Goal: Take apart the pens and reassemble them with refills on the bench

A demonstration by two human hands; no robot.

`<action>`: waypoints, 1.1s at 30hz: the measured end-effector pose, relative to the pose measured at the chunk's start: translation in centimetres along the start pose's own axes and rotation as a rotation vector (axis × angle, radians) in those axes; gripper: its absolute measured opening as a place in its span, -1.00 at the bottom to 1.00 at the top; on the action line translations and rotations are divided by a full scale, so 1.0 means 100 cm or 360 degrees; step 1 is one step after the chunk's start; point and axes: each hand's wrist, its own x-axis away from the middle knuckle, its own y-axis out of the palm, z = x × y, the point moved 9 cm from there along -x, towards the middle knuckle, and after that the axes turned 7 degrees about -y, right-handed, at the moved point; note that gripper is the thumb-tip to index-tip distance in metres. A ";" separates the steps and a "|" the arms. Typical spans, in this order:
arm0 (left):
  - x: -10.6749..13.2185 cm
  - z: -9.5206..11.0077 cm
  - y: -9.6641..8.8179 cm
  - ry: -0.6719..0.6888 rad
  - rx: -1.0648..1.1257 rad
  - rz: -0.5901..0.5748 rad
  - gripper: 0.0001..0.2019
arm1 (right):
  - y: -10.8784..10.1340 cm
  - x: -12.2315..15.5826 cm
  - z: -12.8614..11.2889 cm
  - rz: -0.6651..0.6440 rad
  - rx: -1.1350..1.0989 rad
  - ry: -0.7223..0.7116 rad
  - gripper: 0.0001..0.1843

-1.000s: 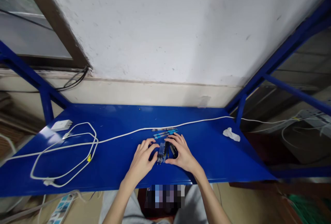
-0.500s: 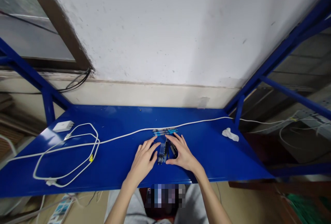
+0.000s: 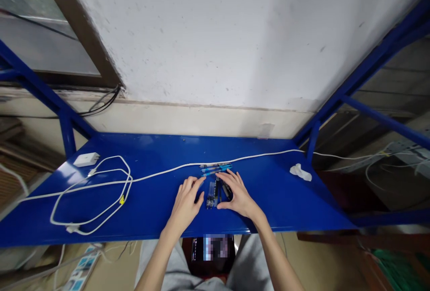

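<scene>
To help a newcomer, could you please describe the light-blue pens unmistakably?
On the blue table runs a white cable. Between it and the right hand lie the light-blue pens. Their bright colour distinguishes them from the dark pens beside that palm.

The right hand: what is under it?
Dark pens show in the gap between thumb and fingers of the right hand, lying on the blue table. Whatever lies beneath the palm is covered.

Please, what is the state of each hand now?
Left hand: open, nothing held.
Right hand: curved around the dark pens; grip cannot be told.
</scene>
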 end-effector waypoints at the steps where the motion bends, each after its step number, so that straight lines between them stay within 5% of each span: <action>1: 0.000 0.000 0.000 -0.0001 -0.0013 -0.0004 -0.55 | -0.001 0.001 0.000 0.0026 -0.0010 -0.0008 0.13; 15: 0.001 0.001 0.003 0.0018 -0.0005 -0.0042 -0.60 | -0.013 0.017 -0.028 0.0398 0.0297 -0.0298 -0.13; 21: 0.003 0.006 -0.004 0.0034 0.0117 -0.0029 -0.68 | -0.014 0.029 -0.032 0.0620 0.0332 -0.0383 -0.41; 33: 0.006 0.008 0.014 0.0060 -0.0361 -0.0057 -0.48 | -0.035 0.040 -0.025 0.1065 -0.0054 -0.0300 -0.76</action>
